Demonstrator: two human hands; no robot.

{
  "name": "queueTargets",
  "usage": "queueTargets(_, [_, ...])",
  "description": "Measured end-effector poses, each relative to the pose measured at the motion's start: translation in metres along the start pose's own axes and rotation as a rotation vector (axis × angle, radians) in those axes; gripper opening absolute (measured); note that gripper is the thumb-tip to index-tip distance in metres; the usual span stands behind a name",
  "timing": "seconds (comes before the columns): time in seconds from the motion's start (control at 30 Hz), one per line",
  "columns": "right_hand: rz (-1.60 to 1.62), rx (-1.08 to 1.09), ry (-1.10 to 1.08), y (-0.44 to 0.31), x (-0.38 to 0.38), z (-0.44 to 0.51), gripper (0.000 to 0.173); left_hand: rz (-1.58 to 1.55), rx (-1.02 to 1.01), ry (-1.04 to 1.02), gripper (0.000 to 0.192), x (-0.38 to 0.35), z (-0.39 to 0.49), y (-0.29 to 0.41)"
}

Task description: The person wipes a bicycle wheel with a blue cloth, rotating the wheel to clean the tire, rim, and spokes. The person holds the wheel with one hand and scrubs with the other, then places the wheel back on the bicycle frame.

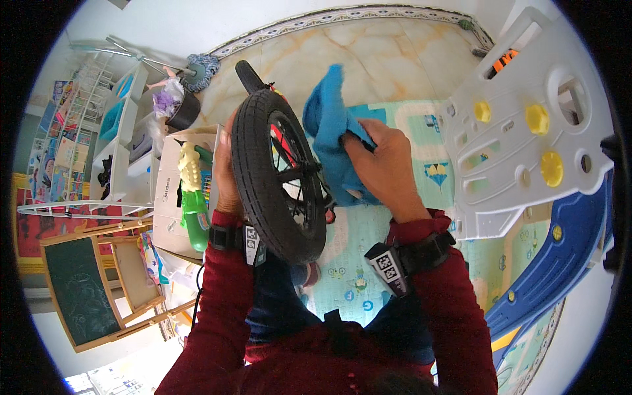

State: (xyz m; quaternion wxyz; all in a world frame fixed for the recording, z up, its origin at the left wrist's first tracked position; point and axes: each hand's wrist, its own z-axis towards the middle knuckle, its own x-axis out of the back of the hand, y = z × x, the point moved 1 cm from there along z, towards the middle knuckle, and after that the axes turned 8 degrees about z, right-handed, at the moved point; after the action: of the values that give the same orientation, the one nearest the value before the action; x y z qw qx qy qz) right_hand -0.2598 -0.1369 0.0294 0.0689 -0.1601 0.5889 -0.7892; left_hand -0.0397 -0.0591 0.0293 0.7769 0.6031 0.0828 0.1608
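Note:
A small spoked wheel with a black treaded tyre [256,182] is raised upright before me; a second tyre [249,77] and some red parts show behind it. My left hand [226,173] grips the tyre from its left side, its fingers mostly hidden behind the rubber. To the right of the wheel, my right hand [382,165] pinches a blue cloth [328,108], which hangs in folds close to the hub. Whether the cloth touches the wheel I cannot tell.
On the left are a cardboard box [168,197], a green and yellow toy [197,217], white storage bins [123,123] and a chalkboard [79,291]. A grey plastic panel [498,177] and blue slide [553,256] stand at right. A patterned play mat [340,291] covers the floor.

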Motion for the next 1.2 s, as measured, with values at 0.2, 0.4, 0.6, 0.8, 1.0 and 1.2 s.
queueTargets(0.2, [0.097, 0.241, 0.002, 0.009, -0.053, 0.036, 0.038, -0.179, 0.062, 0.005, 0.064, 0.013, 0.013, -0.033])
queueTargets(0.4, [-0.114, 0.076, -0.316, 0.03, -0.077, 0.039, 0.03, 0.122, 0.088, 0.062, 0.065, 0.033, 0.013, -0.058])
queueTargets(0.6, [-0.227, -0.054, -0.305, 0.042, -0.06, 0.045, 0.025, 0.75, -0.26, 0.011, 0.058, 0.032, 0.017, -0.049])
queueTargets(0.8, [-0.054, -0.055, -0.034, 0.053, -0.048, 0.057, 0.031, 0.257, -0.125, -0.003, 0.059, 0.015, 0.008, -0.017])
queueTargets(1.0, [0.085, 0.072, -0.053, 0.071, -0.07, 0.052, 0.04, 0.064, -0.036, -0.008, 0.071, 0.012, 0.011, -0.01])
queueTargets(1.2, [-0.148, -0.085, -0.328, 0.087, -0.081, 0.061, 0.041, -0.042, -0.015, 0.045, 0.071, 0.013, 0.01, -0.019])
